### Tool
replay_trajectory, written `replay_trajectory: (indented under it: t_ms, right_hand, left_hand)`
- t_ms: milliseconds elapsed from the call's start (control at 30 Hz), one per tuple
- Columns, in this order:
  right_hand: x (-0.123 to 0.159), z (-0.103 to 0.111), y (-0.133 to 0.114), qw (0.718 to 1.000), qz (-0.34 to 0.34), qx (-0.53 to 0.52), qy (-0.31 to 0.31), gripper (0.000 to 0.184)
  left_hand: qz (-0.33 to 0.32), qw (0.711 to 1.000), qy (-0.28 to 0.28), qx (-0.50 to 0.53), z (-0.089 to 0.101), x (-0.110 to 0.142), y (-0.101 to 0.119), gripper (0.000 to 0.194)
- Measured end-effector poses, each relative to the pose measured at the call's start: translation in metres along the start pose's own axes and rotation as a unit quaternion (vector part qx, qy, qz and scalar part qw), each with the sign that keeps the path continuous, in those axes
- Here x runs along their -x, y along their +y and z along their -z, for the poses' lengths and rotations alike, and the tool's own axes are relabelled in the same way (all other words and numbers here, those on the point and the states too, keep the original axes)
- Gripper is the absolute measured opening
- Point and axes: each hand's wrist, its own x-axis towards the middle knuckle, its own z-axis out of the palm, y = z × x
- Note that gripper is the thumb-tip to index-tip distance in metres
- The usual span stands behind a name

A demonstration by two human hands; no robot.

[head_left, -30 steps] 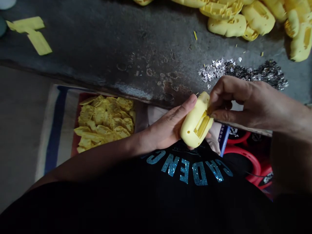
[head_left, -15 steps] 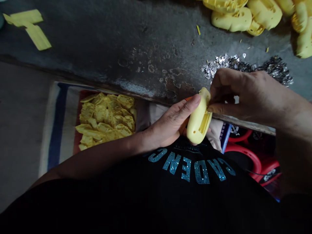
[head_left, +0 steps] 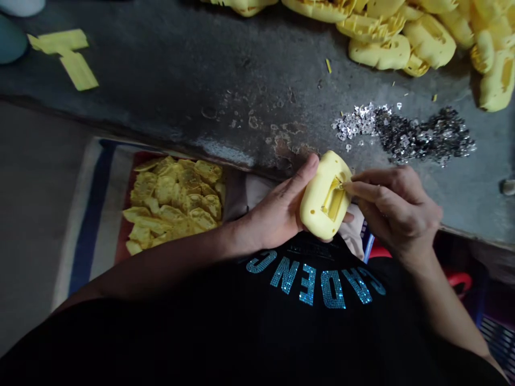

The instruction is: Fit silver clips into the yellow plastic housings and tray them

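Observation:
A yellow plastic shell [head_left: 311, 201] with a rectangular recess rests in my left hand [head_left: 277, 209], its thumb along the upper left side and the fingers underneath. The recess faces up towards me. My right hand [head_left: 396, 206] pinches at the upper right end of that recess, where a small shiny metal bit shows by the fingertips. How much of the bit the fingers hold is hidden. Beyond the hands, on the worktop, lies a pile of small metal contact pieces [head_left: 418, 136], silvery on the left and darker on the right.
Several more yellow shells [head_left: 386, 52] are heaped at the far right of the worktop [head_left: 169, 69]. Yellow strips [head_left: 78, 69] lie far left beside a rounded teal object [head_left: 10, 40]. Below the worktop's edge, a red container [head_left: 124, 236] holds yellow parts [head_left: 177, 198].
The shell has turned so its recess faces me more fully. My right hand has swung lower, below the metal pile, its fingertips still at the recess. The view has shifted slightly.

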Motion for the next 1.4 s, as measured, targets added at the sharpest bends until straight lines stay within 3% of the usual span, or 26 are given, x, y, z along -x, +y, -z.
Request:
replay_trajectory:
  t_ms: [100, 200, 333, 533, 733, 833, 1133, 1400]
  right_hand:
    - [0.007, -0.006, 0.001, 1.000, 0.004, -0.004, 0.028, 0.034]
    - [0.005, -0.004, 0.002, 0.997, -0.044, -0.065, 0.026, 0.030]
    - [-0.002, 0.001, 0.005, 0.985, -0.109, -0.131, 0.005, 0.013]
    - [-0.012, 0.002, 0.010, 0.985, -0.098, -0.135, -0.051, 0.007]
    - [-0.019, 0.008, 0.018, 0.928, -0.207, -0.296, -0.090, 0.022]
    - [-0.026, 0.013, 0.020, 0.912, -0.236, -0.315, -0.114, 0.025]
    - [-0.042, 0.013, 0.018, 0.927, -0.200, -0.286, -0.138, 0.025]
    - [-0.037, 0.010, 0.010, 0.945, -0.188, -0.246, -0.103, 0.020]
  left_hand:
    - [0.008, 1.000, -0.001, -0.002, -0.001, -0.001, -0.003, 0.074]
    - [0.001, 1.000, 0.006, -0.023, -0.003, -0.001, -0.005, 0.074]
    - [-0.045, 0.998, 0.028, -0.038, -0.010, -0.001, -0.008, 0.067]
    - [-0.059, 0.995, 0.061, -0.045, -0.012, 0.001, -0.013, 0.059]
    - [-0.007, 0.999, 0.014, -0.044, -0.006, 0.002, -0.007, 0.076]
    - [0.013, 0.999, 0.011, -0.042, -0.003, 0.002, -0.006, 0.078]
    - [0.020, 0.999, 0.007, -0.037, -0.007, 0.002, -0.006, 0.082]
    - [0.016, 0.999, -0.003, -0.032, -0.007, 0.002, -0.008, 0.079]
